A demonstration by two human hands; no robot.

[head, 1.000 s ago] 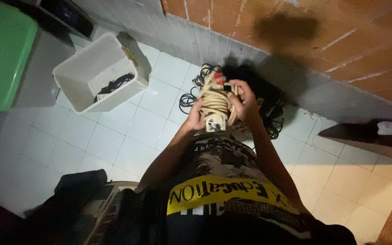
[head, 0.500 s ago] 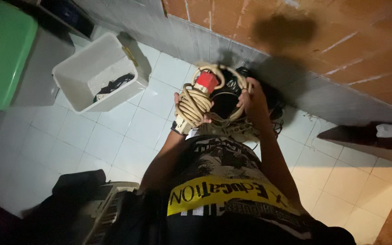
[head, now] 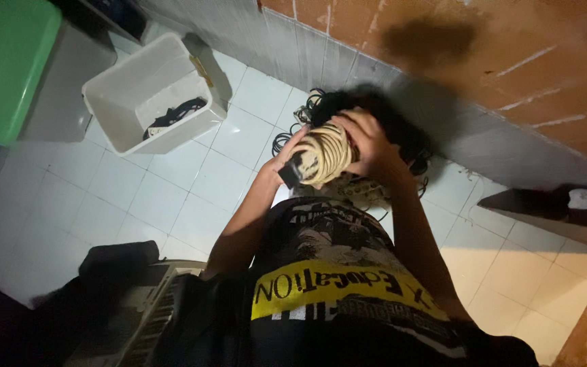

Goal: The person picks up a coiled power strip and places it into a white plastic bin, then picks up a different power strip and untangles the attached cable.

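Since half a second ago, both hands have turned the coiled bundle of cream-coloured cord [head: 324,153], so its red end no longer shows. Left hand [head: 285,163] cups the coil's left side, fingers [head: 298,139] curled round it beside a black plug [head: 292,170]. Right hand [head: 368,139] grips the right side, fingers [head: 348,121] wrapped over the top. Below lies a tangle of black cables [head: 402,136] on the white tiled floor [head: 171,197]. An open white plastic bin [head: 130,95] stands well apart, to the left.
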